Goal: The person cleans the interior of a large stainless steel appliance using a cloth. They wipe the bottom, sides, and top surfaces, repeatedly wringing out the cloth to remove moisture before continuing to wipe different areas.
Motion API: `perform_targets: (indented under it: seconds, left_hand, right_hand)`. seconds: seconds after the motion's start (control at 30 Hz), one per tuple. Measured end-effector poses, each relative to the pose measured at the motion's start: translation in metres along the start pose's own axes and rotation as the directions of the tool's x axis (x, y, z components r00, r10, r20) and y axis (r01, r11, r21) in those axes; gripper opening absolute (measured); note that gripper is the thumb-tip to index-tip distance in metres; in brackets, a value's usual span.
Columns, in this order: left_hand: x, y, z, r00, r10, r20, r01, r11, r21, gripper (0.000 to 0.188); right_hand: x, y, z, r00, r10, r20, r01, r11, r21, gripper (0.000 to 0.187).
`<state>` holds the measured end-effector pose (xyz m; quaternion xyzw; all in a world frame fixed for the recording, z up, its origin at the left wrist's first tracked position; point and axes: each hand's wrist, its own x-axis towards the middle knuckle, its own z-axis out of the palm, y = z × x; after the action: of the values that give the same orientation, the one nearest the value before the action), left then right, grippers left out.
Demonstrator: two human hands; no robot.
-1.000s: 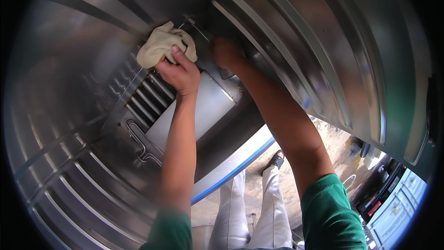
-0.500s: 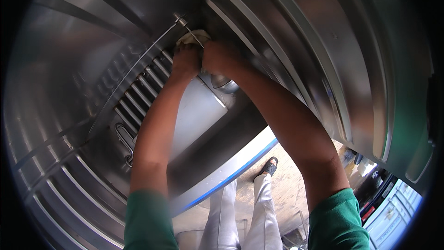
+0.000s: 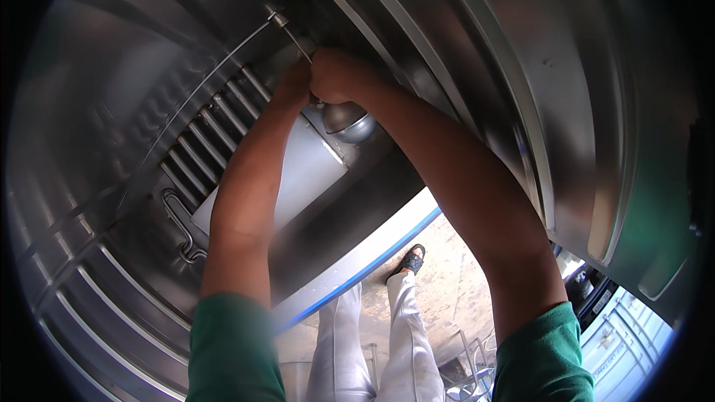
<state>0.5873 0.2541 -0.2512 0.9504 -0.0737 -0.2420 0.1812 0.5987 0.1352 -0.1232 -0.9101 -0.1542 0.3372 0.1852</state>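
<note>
- Running down and rightward from a small metal bracket (image 3: pixel 277 18), the short thin rod (image 3: pixel 296 40) ends visibly at the right hand (image 3: pixel 339 76), deep inside a metal enclosure.
- Its long axis slants from upper left to lower right, the lower visible end pointing at the right knuckles.
- The right hand is curled, its back toward the camera; whether the fingers pinch the rod cannot be told.
- The left hand (image 3: pixel 295 83) presses close beside the right, its fingers hidden; what it grips, if anything, cannot be told.
- Just below the right hand sits a rounded metal piece (image 3: pixel 350 123), near the corner of a pale metal panel (image 3: pixel 307 167).
- Between the forearms a wedge of open room widens toward the person, over the panel and a dark surface.
- Left of the left forearm, a row of metal tubes (image 3: pixel 214 132) lies exposed, with a bent metal loop (image 3: pixel 176 216) at its lower end.
- The ribbed right wall (image 3: pixel 465 59) stands near the right hand, leaving little room there.
- A white front edge (image 3: pixel 380 242) with a blue strip (image 3: pixel 372 262) bounds the enclosure; beyond it show the person's pale trousers (image 3: pixel 411 339) and a dark sandal (image 3: pixel 409 260).
</note>
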Motion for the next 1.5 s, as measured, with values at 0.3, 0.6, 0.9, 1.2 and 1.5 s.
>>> perform_targets:
  seconds: [0.3, 0.6, 0.9, 1.2, 1.5]
  left_hand:
    - [-0.045, 0.024, -0.050, 0.860, 0.267, 0.435, -0.366, 0.916, 0.161, 0.037]
    - [-0.059, -0.032, -0.032, 0.981, 0.186, -0.059, -0.180, 0.979, 0.090, 0.030]
    - [-0.025, -0.012, -0.016, 0.801, 0.091, 0.591, -0.130, 0.991, 0.025, 0.043]
    - [-0.073, -0.006, -0.034, 0.965, 0.207, 0.161, 0.090, 0.316, -0.945, 0.037]
    - [-0.066, 0.021, -0.010, 0.988, -0.151, 0.036, 0.099, 0.431, -0.897, 0.047]
  right_hand:
    - [0.007, 0.013, -0.007, 0.985, -0.151, 0.086, 0.153, 0.988, -0.018, 0.030]
    - [-0.002, 0.023, 0.022, 0.994, -0.049, -0.102, 0.079, 0.945, 0.318, 0.030]
    - [0.000, 0.024, 0.031, 0.989, 0.053, -0.138, -0.004, 0.944, 0.330, 0.034]
    - [-0.065, 0.040, 0.040, 0.947, 0.233, -0.222, -0.077, 0.835, 0.545, 0.035]
    - [-0.112, 0.102, 0.160, 0.755, -0.604, -0.256, 0.299, 0.664, -0.685, 0.021]
